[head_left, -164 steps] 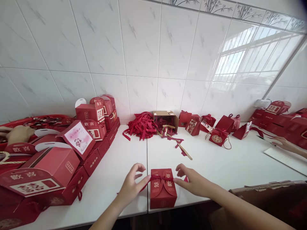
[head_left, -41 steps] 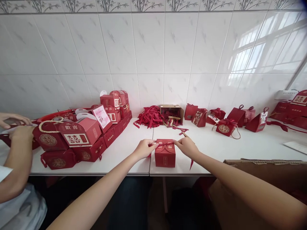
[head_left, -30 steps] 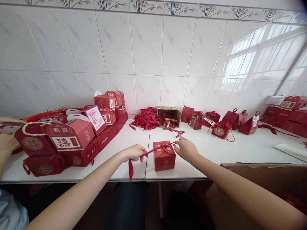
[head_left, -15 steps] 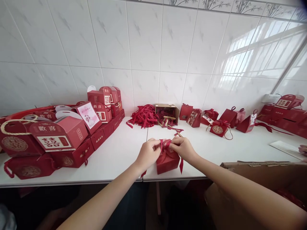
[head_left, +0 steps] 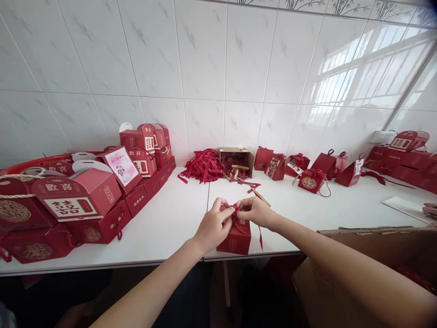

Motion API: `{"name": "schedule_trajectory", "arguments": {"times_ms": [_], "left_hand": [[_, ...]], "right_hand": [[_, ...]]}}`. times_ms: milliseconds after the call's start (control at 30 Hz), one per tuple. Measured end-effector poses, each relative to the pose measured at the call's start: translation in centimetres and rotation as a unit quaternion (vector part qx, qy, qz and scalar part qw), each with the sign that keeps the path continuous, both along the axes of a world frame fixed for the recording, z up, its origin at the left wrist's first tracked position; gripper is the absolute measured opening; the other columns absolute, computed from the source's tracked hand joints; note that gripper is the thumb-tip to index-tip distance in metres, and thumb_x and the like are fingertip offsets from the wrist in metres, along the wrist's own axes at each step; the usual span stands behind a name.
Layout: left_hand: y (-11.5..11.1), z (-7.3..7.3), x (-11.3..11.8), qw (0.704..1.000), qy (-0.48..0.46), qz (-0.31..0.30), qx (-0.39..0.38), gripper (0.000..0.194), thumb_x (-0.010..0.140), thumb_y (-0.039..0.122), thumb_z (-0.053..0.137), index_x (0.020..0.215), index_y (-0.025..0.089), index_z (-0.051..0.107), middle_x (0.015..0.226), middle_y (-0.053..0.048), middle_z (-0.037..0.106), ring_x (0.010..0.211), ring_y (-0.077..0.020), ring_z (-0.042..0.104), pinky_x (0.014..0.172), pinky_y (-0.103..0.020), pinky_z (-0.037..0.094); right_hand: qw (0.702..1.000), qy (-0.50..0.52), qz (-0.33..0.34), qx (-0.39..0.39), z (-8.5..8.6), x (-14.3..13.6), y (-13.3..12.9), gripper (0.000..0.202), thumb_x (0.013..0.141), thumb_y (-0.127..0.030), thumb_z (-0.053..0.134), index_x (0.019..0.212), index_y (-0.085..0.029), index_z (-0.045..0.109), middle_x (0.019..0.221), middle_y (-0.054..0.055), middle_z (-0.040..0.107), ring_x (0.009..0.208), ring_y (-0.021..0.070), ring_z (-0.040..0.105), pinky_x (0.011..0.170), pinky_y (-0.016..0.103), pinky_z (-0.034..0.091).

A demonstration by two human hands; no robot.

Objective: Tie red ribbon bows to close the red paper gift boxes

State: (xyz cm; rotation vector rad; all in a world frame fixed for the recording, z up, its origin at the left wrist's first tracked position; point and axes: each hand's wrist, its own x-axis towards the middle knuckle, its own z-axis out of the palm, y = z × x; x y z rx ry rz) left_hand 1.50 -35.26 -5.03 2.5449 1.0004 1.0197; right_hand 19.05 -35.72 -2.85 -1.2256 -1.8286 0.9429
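Red cardboard box (head_left: 235,242) sits folded shut near the white table's (head_left: 177,223) front edge, left hand (head_left: 212,227) and right hand (head_left: 256,212) pinching red fabric ribbon (head_left: 235,207) on top, bow seemingly part-formed, tightening left.

Here at the front of the table (head_left: 170,218), the small box (head_left: 235,240) sits between the hands: left hand (head_left: 214,225) over its left side, right hand (head_left: 256,212) at its upper right, a ribbon tail (head_left: 261,239) just beyond it. Straight behind, by the wall (head_left: 205,54), there's the ribbon heap (head_left: 205,165), and right beside it an open carton (head_left: 235,150), strips inside and spilling out in front. Over on the left, stacked boxes (head_left: 105,193) run front to back. Right of the carton come gift packages (head_left: 275,167), then more boxes (head_left: 411,161) far right. Before those, a sheet (head_left: 404,207), another person's hand (head_left: 430,208) at its right end. Lower right, nearest: a big cardboard box (head_left: 317,291).
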Motion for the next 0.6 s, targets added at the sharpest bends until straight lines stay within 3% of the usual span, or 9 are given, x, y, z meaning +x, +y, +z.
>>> {"name": "schedule_trajectory", "arguments": {"times_ms": [167, 333, 467, 600], "left_hand": [[0.9, 0.5, -0.4, 0.997, -0.007, -0.07, -0.023, 0.026, 0.085, 0.018, 0.045, 0.079, 0.02, 0.069, 0.099, -0.006, 0.048, 0.063, -0.0096, 0.051, 0.064, -0.025, 0.044], [1.5, 1.3, -0.5, 0.99, -0.026, -0.111, -0.086, 0.022, 0.083, 0.021, 0.051, 0.071, 0.019, 0.069, 0.091, -0.002, 0.045, 0.051, -0.0044, 0.04, 0.054, -0.022, 0.041], [1.9, 1.7, -0.4, 0.985, -0.043, -0.106, -0.13, 0.014, 0.079, 0.024, 0.057, 0.071, 0.019, 0.069, 0.083, 0.001, 0.043, 0.052, -0.0052, 0.04, 0.054, -0.022, 0.041], [2.2, 1.9, -1.2, 0.987, -0.041, -0.068, -0.143, 0.015, 0.078, 0.03, 0.058, 0.076, 0.018, 0.067, 0.08, 0.0, 0.049, 0.059, -0.0096, 0.047, 0.055, -0.024, 0.042]], "right_hand": [[0.998, -0.053, 0.018, 0.008, 0.0, 0.4, 0.2, 0.002, 0.062, -0.016, 0.051, 0.06, -0.017, 0.052, 0.054, -0.005, 0.049, 0.052, 0.0096, 0.043, 0.05, 0.022, 0.035], [0.987, -0.126, 0.049, 0.086, 0.3, 0.5, 0.0, 0.018, 0.059, -0.014, 0.057, 0.051, -0.018, 0.04, 0.069, -0.004, 0.042, 0.058, 0.009, 0.04, 0.053, 0.022, 0.033], [0.975, -0.164, 0.074, 0.133, 0.3, 0.4, 0.2, 0.018, 0.06, -0.012, 0.058, 0.053, -0.018, 0.042, 0.073, -0.002, 0.041, 0.062, 0.011, 0.042, 0.058, 0.024, 0.037], [0.968, -0.191, 0.052, 0.153, 0.1, 1.3, 0.5, 0.018, 0.063, -0.013, 0.058, 0.054, -0.018, 0.043, 0.079, 0.0, 0.044, 0.064, 0.0114, 0.044, 0.064, 0.027, 0.041]]}}
